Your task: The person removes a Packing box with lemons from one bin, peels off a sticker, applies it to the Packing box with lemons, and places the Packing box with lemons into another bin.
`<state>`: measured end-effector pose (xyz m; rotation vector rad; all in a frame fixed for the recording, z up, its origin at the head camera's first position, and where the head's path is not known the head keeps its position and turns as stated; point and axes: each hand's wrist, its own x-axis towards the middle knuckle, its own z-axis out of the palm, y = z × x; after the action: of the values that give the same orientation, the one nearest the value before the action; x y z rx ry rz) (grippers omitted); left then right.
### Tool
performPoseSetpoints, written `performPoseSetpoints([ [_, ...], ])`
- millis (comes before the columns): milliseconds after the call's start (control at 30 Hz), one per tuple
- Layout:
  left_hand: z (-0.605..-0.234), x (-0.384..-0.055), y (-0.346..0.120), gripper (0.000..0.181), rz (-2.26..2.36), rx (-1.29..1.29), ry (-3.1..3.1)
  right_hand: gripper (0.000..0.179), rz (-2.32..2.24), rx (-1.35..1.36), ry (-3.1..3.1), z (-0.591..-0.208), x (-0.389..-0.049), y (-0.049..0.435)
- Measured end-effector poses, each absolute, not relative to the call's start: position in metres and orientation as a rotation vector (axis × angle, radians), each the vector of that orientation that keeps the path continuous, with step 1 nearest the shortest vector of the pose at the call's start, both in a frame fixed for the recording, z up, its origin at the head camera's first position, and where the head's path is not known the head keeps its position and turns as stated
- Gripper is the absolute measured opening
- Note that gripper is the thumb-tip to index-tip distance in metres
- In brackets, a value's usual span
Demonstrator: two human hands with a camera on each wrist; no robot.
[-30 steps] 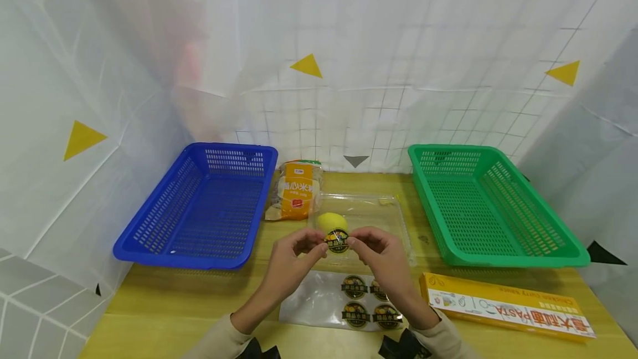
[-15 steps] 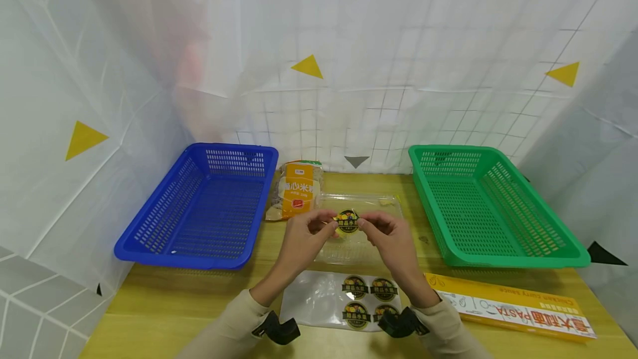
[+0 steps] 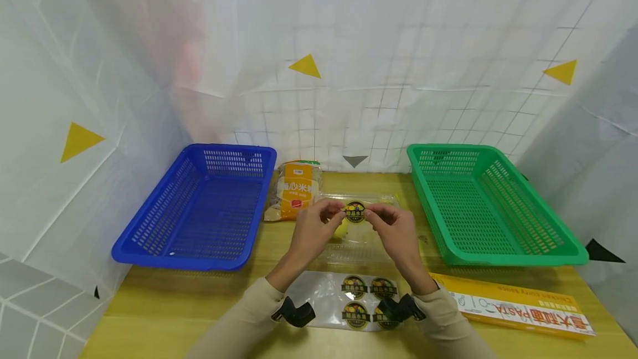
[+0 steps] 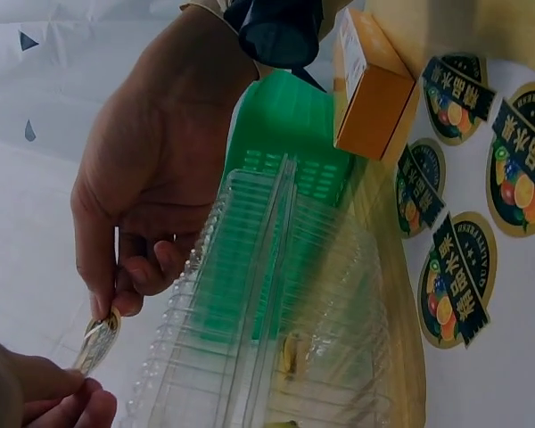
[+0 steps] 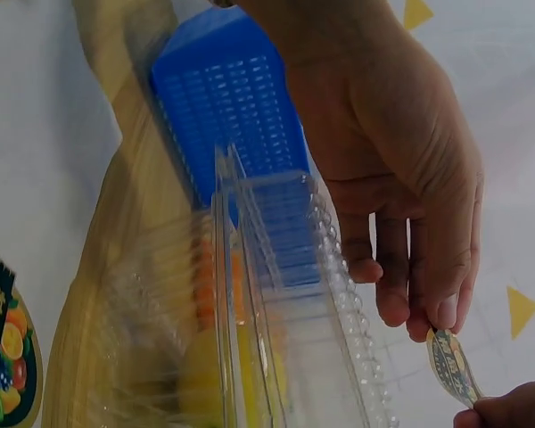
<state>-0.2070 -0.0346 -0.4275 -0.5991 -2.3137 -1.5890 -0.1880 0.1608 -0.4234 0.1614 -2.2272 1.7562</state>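
Observation:
A round black-and-gold fruit sticker (image 3: 355, 212) is stretched between my two hands. My left hand (image 3: 310, 234) pinches its left edge between thumb and finger, and my right hand (image 3: 401, 237) pinches the right edge. Both hands are above a clear plastic clamshell box (image 3: 349, 252), and the sticker is held clear of its surface in the wrist views. A yellow fruit (image 3: 341, 230) shows through the plastic, partly hidden by my left hand. Nearer to me lies a sticker sheet (image 3: 324, 298) with several matching stickers on its right half.
A blue basket (image 3: 214, 220) stands at the left and a green basket (image 3: 478, 215) at the right. Behind the box on the left is an orange-labelled food bag (image 3: 296, 190). A yellow pasta box (image 3: 518, 306) lies front right. White sheeting backs the table (image 3: 149, 314).
Both hands have moved forward and slightly right with the sticker, rising from in front of the yellow fruit to over the clamshell box. Their pinch on it has stayed.

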Motion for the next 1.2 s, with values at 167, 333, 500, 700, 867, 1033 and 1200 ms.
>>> performPoseSetpoints([
  [167, -0.432, -0.213, -0.031, 0.01, -1.472, -0.599, -2.352, 0.013, 1.602, 0.158, -2.291, -0.428, -0.194, 0.163],
  [333, -0.44, -0.217, -0.029, 0.008, -1.376, -0.624, -2.347, 0.008, 1.476, 0.185, -2.336, -0.436, -0.198, 0.164],
  [500, -0.448, -0.219, -0.025, 0.009, -1.205, -0.642, -2.37, 0.005, 1.384, 0.198, -2.35, -0.441, -0.2, 0.163],
  [700, -0.451, -0.218, -0.022, 0.012, -1.088, -0.649, -2.377, 0.005, 1.265, 0.207, -2.397, -0.445, -0.201, 0.161],
  [867, -0.454, -0.217, -0.021, 0.014, -1.065, -0.636, -2.395, 0.005, 1.22, 0.19, -2.432, -0.447, -0.199, 0.16],
  [1033, -0.455, -0.217, -0.02, 0.015, -1.041, -0.617, -2.419, 0.006, 1.169, 0.204, -2.445, -0.447, -0.2, 0.159],
  [1200, -0.455, -0.216, -0.02, 0.017, -1.018, -0.604, -2.446, 0.006, 1.134, 0.212, -2.458, -0.448, -0.201, 0.158],
])
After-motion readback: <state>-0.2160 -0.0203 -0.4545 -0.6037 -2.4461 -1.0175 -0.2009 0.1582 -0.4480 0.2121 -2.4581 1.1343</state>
